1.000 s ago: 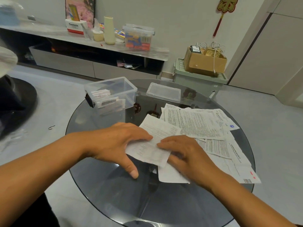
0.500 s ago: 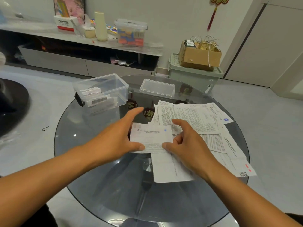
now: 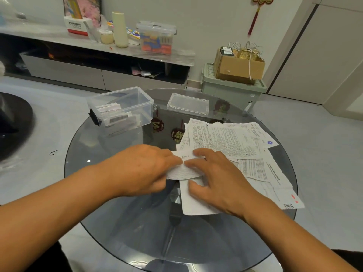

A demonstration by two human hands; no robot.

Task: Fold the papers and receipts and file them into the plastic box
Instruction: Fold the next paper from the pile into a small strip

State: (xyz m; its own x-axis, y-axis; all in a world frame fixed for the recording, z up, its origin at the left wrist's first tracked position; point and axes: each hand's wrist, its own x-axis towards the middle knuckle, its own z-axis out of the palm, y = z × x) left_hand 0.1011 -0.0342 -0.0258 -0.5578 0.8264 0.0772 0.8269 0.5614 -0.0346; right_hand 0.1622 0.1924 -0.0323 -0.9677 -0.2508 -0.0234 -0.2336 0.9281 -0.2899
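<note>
I'm getting soft, even indoor light, a bit dim, no hard shadows. The glass table (image 3: pixel 121 222) is throwing small glare spots and pale reflections. Wide-angle bending is curving the door frame (image 3: pixel 290 42) and the shelf (image 3: pixel 59 39). Left edge is smearing; text on the papers (image 3: pixel 225 140) is staying unreadable.

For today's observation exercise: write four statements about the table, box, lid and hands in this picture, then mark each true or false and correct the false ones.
1. The clear plastic box stands open with folded papers inside. True.
2. The lid is clipped onto the box. False: it lies apart on the glass table, to the box's right.
3. Both the left hand and the right hand press on a folded paper. True.
4. The unfolded papers are piled left of the box. False: they lie on the table's right side.
</note>
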